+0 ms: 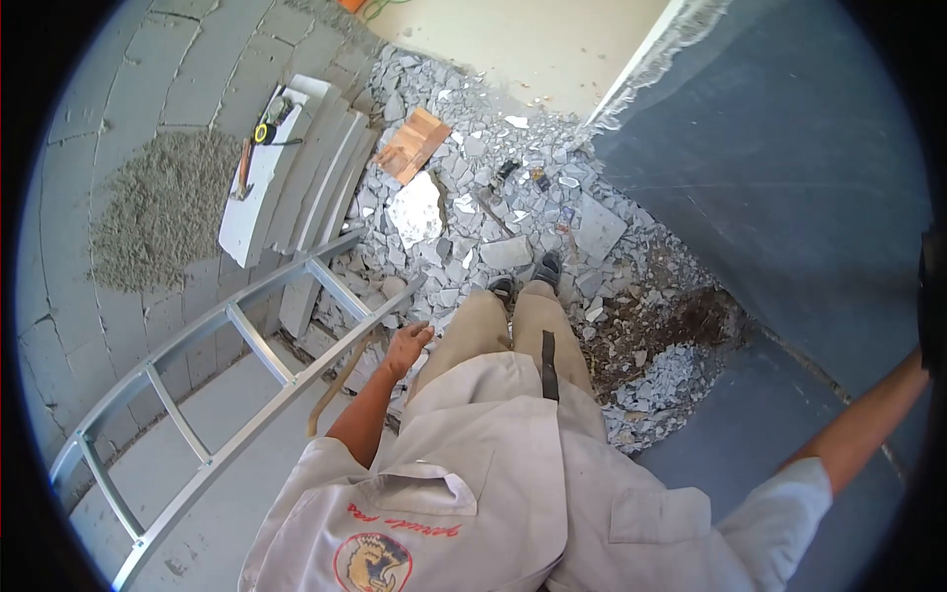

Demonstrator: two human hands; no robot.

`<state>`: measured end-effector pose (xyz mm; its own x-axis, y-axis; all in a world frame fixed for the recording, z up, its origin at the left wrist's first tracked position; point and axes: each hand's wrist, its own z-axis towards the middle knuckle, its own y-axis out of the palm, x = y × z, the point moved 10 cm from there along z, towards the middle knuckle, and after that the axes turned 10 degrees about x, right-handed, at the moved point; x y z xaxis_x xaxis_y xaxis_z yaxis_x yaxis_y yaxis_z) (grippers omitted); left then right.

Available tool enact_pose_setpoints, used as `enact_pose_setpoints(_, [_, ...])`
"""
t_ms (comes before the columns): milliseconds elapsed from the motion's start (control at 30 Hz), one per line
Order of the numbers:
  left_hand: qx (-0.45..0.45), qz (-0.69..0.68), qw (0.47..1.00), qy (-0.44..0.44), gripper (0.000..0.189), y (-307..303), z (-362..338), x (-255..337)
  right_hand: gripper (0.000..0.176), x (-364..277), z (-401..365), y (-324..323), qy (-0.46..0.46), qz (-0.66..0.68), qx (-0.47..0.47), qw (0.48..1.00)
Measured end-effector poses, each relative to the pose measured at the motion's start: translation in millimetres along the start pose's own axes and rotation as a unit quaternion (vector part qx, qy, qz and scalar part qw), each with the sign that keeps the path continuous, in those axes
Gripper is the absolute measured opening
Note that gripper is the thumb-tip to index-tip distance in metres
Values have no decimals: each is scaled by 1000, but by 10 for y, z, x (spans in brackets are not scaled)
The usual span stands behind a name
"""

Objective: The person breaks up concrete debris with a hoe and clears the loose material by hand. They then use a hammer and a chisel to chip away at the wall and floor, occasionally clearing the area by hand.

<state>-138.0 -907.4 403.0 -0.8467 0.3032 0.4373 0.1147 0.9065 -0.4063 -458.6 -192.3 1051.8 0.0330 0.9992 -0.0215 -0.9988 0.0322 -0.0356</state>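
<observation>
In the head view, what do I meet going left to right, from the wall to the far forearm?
Mortar patch → tape measure → left hand → left shoe → right shoe → right forearm.

The right hand is lost past the dark right rim of the view; only its bare forearm (856, 424) shows. A black shape (932, 296) there is cut off too far to identify. The palm of the bare left hand (407, 347) is hidden. The silver metal ladder (258, 340) runs out of view at the lower left, partly covering a curved brown wooden stick (330, 395). On the grey rubble-strewn floor (464, 109), two small dark scraps (508, 169) are too tiny to name. Beige trousers (473, 331) hide the tops of the dark shoes (547, 268).
</observation>
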Motion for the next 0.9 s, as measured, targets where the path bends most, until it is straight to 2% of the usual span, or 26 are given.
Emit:
enact_pose_setpoints(67, [0,-9,1000,-5,66,118,17,-39,53,-463,-1055,-59,11,-42,-66,997])
enact_pose_setpoints(100, [-1,-20,1000,-18,75,178,46,-127,56,-923,-1589,-7,8,15,-141,990])
enact_pose_setpoints(133, [2,29,999,-15,79,229,61,-116,61,-1384,-2146,33,14,72,-216,974])
enact_pose_setpoints(167, [7,80,997,-11,84,269,64,-70,62,-1851,-2890,102,127,142,-356,915])
enact_pose_setpoints(200, [10,132,991,-9,88,285,85,-77,67,-2161,-3669,102,165,189,-473,845])
enact_pose_setpoints(233, [4,123,992,-6,101,359,179,-203,69,-2390,-4478,-3,240,244,-557,757])
enact_pose_setpoints(267, [-11,139,990,1,104,415,231,-192,66,-2591,-5210,-141,215,256,-603,725])
enact_pose_setpoints(300, [-27,155,988,8,106,462,269,-153,62,-2778,-5963,-280,209,281,-665,659])
enact_pose_setpoints(333, [-44,171,984,14,109,537,342,-197,60,-2954,-6536,-376,197,291,-693,629])
enact_pose_setpoints(367, [-50,174,983,32,118,668,556,-559,59,-3144,-7057,-480,184,300,-722,596])
enact_pose_setpoints(433, [-61,259,964,-12,123,787,733,-876,56,-3413,-8114,-522,265,290,-766,509])
enact_pose_setpoints(500, [-77,324,940,-70,129,806,804,-821,54,-3751,-9125,-548,230,252,-810,477])
enact_pose_setpoints(633, [-3,364,923,-125,123,731,1153,-1171,52,-4431,-10657,-626,210,185,-888,366])
enact_pose_setpoints(733, [30,382,916,-119,114,602,1334,-1321,52,-4942,-11492,-495,242,216,-874,363])
enact_pose_setpoints(833, [60,373,921,-93,104,496,1353,-1380,53,-5262,-12091,-407,225,197,-867,398])
enact_pose_setpoints(900, [72,372,920,-97,98,430,1355,-1426,48,-5326,-12558,-369,213,148,-845,468])
